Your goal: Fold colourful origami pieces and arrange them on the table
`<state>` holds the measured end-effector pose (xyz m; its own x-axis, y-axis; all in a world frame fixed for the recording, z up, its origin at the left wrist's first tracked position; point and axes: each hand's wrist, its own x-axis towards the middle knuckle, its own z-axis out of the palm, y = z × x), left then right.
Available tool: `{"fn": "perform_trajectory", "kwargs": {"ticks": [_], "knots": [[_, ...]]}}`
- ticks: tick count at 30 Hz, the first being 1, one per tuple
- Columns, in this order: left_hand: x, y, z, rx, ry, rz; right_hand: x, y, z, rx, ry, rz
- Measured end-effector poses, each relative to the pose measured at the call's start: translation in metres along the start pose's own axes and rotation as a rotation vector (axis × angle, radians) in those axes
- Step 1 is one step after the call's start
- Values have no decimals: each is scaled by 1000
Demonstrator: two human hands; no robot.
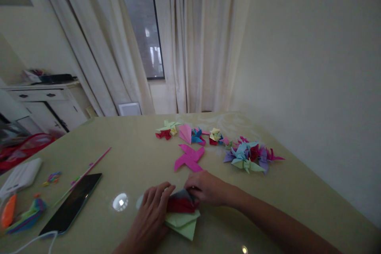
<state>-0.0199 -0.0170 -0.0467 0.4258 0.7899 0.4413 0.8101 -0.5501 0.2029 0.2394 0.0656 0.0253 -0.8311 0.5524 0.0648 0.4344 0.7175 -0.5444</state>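
Note:
My left hand (153, 212) and my right hand (205, 187) both press on a folded red paper piece (181, 204) lying on the table (133, 154), fingers closed on its edges. Beneath it lies a light green folded paper (184, 224). Just beyond my hands sits a pink paper pinwheel (189, 158).
Several folded paper flowers (248, 154) and small origami pieces (190, 134) lie farther back. A dark tablet (73, 202) with a white cable, a pink stick (89, 168), a white box (20, 176) and colourful bits are at the left. A wall runs along the right.

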Motion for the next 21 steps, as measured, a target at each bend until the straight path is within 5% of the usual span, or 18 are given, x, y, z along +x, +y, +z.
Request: {"fn": "perform_trajectory", "kwargs": {"ticks": [7, 12, 16, 21], "knots": [[-4, -11, 25, -88, -174, -199, 27, 7, -28, -71, -214, -33], [19, -15, 37, -92, -222, -216, 70, 35, -56, -236, 74, 212], [26, -15, 41, -69, -171, -190, 118, 63, -54, -350, 271, 367], [16, -24, 46, -75, -221, -182, 151, 86, -47, -372, 371, 430]]}}
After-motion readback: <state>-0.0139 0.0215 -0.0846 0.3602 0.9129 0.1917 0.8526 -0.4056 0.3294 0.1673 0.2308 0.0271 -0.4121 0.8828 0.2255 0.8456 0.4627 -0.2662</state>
